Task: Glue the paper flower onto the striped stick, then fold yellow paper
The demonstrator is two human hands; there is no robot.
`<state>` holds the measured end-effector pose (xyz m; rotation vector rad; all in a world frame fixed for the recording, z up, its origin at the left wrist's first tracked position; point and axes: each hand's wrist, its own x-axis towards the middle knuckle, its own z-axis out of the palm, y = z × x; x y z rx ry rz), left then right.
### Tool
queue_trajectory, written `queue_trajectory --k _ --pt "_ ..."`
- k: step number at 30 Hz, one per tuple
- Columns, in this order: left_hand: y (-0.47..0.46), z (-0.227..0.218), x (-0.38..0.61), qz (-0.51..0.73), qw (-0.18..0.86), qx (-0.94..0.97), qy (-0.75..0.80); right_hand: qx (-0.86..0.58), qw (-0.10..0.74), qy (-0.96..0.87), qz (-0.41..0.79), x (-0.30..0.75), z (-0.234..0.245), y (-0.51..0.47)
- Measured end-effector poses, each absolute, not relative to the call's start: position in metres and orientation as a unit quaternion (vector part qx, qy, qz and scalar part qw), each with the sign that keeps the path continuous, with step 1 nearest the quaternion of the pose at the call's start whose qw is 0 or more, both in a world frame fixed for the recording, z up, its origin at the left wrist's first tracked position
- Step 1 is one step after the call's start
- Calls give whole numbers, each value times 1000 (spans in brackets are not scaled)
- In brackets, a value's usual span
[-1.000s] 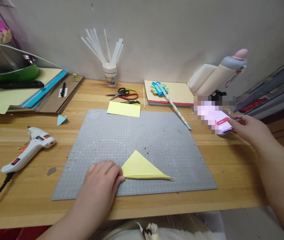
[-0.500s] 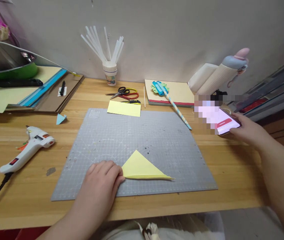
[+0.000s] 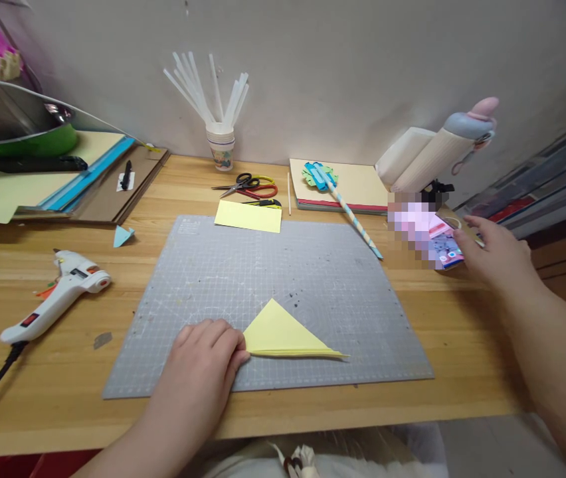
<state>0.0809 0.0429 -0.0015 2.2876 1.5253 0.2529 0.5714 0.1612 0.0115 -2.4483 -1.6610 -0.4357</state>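
Observation:
Between the fingertips and thumb of my left hand (image 3: 208, 352) is the left corner of a folded yellow paper (image 3: 283, 328). The paper is a triangle with several narrow pleats along its near edge, lying on the grey cutting mat (image 3: 233, 265). Over at the right, my right hand (image 3: 502, 255) is beside a phone (image 3: 447, 249) with a lit screen, partly blurred out. Thumb and fingers of that hand are apart; the thumb is at the phone's right edge, and whether it touches is hard to tell.
A white glue gun (image 3: 58, 295) with a cord lies left of the mat, near a blue paper scrap (image 3: 123, 236). Behind the mat are a yellow paper strip (image 3: 248, 217), scissors (image 3: 238, 184), a cup of straws (image 3: 221, 149) and a paper flower on a striped stick (image 3: 350, 216).
My right hand has let go of the phone and its fingers have spread. The phone's screen picture has changed. My left hand and the yellow paper have stayed in place.

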Motion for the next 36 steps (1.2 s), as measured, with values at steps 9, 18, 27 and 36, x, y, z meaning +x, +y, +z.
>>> queue_trajectory --k 9,18,27,36 --pt "44 0 82 79 195 812 544 -722 -46 -653 -224 523 2 173" --pt "44 0 82 73 195 812 546 -707 -87 -659 -241 509 -12 199" --pt "45 0 83 72 198 813 543 -716 47 -660 -221 493 -6 181" --pt "45 1 82 74 191 816 541 -519 208 -829 6 362 21 76"
